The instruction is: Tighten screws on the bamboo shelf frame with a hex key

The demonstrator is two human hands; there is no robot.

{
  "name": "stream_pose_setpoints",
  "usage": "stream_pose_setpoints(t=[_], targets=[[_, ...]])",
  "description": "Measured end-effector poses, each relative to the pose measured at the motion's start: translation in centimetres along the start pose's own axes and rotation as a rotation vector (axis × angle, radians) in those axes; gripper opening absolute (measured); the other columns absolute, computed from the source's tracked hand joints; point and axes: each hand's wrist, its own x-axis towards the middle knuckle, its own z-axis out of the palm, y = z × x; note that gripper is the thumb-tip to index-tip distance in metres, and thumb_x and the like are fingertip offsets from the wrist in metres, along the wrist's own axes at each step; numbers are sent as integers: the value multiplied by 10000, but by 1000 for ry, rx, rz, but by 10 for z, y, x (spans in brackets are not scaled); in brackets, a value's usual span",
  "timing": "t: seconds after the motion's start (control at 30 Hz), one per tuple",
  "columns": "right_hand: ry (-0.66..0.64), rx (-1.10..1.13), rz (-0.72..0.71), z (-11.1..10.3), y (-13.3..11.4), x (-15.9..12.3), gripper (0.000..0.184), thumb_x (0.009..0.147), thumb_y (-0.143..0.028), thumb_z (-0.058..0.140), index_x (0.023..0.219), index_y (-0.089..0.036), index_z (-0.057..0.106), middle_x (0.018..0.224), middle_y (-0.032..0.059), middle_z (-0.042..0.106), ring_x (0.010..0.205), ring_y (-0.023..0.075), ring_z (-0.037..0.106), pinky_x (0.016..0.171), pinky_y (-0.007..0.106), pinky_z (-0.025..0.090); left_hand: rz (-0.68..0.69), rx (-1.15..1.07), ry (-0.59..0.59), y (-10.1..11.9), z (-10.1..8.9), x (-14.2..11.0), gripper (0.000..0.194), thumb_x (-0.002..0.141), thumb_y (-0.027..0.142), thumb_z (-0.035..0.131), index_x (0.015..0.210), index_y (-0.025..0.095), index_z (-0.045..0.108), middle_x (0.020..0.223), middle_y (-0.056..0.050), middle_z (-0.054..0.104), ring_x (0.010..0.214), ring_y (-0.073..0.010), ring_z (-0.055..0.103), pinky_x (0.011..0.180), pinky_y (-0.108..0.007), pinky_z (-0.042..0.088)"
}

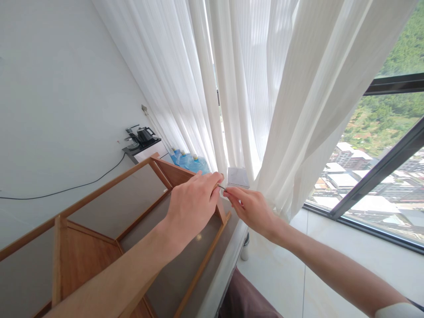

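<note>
Metallic-looking and thin, a short rod [222,187] bridges the two hands at their fingertips, above the far end of the wooden frame [88,247]. The right hand [252,210] pinches one end between thumb and fingers; the left hand [194,198] curls closed at the other, though whether it also holds the frame is hidden. Fine two-handed handling seems in hand, calling for a steady left and small right-finger movements.

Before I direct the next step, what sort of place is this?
Probably a high-rise home or office room: long white pleated curtains, a tall dark-framed window overlooking rooftops, and blue translucent plastic water jugs.
</note>
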Motion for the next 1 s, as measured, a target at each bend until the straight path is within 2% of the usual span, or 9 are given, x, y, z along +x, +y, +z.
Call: stream_pose_setpoints(t=[0.1,0.17,0.33,0.47,0.57,0.67,0.77,1.0], targets=[[-13,2,20,-3,-1,1,312,1072,-366,381,926,-240,626,743,-5,661,593,115,554,566,243,384,-8,6,-5,0,-1,-1,98,972,265,561,1057,313,564,988,64,737,877,-203,718,570,-273,380],[-47,94,74,-6,-4,2,297,1061,-369,402,912,-242,625,767,-7,685,605,118,593,583,241,417,-15,12,-13,0,-1,0,90,967,277,569,1051,308,563,979,64,738,879,-209,717,564,-278,376],[-220,573,267,-13,-17,7,320,1028,-457,471,882,-225,637,864,-4,729,600,119,686,625,245,511,-25,11,-22,2,-1,2,140,965,281,553,1094,324,582,1018,59,740,899,-208,715,579,-282,392],[-355,946,406,-18,-25,12,380,978,-555,539,915,-195,644,924,21,731,587,106,696,502,199,428,-22,14,-23,2,0,1,172,974,274,526,1118,336,597,1002,56,735,882,-195,710,572,-275,380],[-390,1102,515,-20,-28,14,397,955,-575,578,906,-186,646,932,16,721,548,68,670,485,176,393,-7,24,-27,1,-1,0,172,985,264,508,1097,339,614,950,55,728,878,-193,710,543,-270,349],[-381,1126,547,-19,-31,14,397,948,-570,592,895,-180,641,925,14,717,540,63,667,489,174,394,2,33,-31,2,-3,0,163,989,262,502,1065,330,630,912,51,720,848,-193,709,534,-271,343],[-329,1045,483,-16,-33,13,384,962,-550,577,887,-178,629,858,12,717,563,92,685,493,189,403,-6,29,-35,2,-4,0,155,988,263,508,1048,326,636,912,49,720,823,-193,710,558,-270,372],[-209,881,395,0,-42,-1,318,1021,-482,482,922,-214,623,730,-30,663,617,139,721,615,248,521,-20,21,-54,2,-4,0,174,970,243,537,1090,325,634,973,30,731,912,-213,719,633,-271,443]])
